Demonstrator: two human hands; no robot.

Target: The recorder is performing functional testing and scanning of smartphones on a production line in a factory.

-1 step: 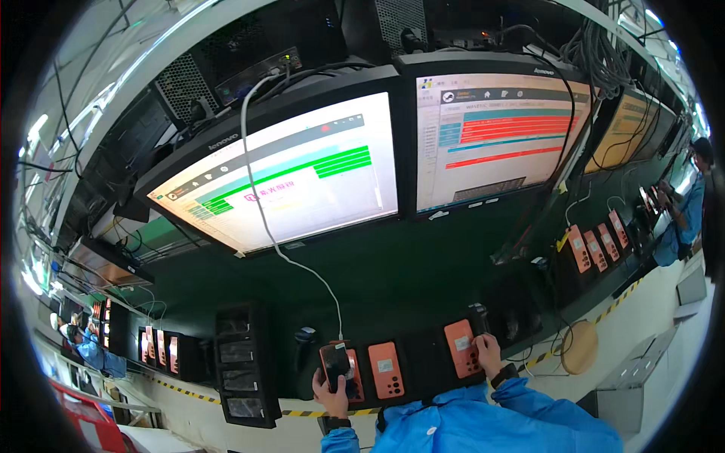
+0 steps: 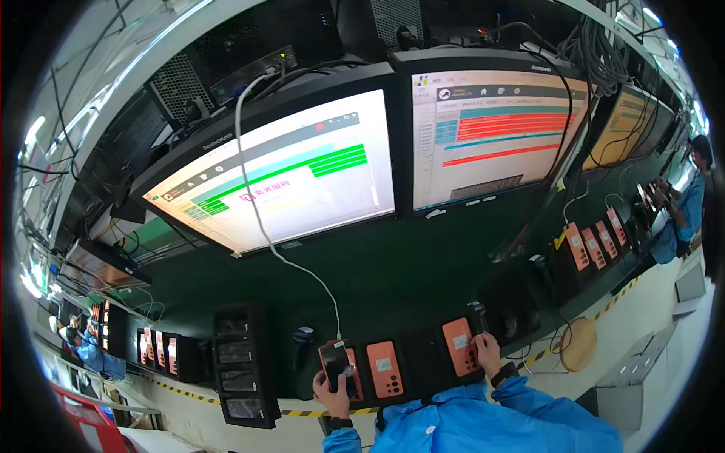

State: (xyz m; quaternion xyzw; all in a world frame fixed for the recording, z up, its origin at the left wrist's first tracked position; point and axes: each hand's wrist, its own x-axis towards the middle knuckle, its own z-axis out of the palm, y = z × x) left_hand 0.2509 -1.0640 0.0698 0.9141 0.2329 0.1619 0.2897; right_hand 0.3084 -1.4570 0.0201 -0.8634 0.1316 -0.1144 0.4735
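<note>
On the near side of the green counter [image 2: 408,275], we hold a dark-screened phone [image 2: 334,362] in the left hand [image 2: 331,396], and a white cable [image 2: 330,296] seems plugged at its top edge. Our right hand [image 2: 487,352] touches the right side of a salmon-coloured phone [image 2: 458,347]; whether it grips, we cannot tell. If we draw the left hand too far, the cable could pull and its plug come loose; with a weak grip, the dark-screened phone might slip.
</note>
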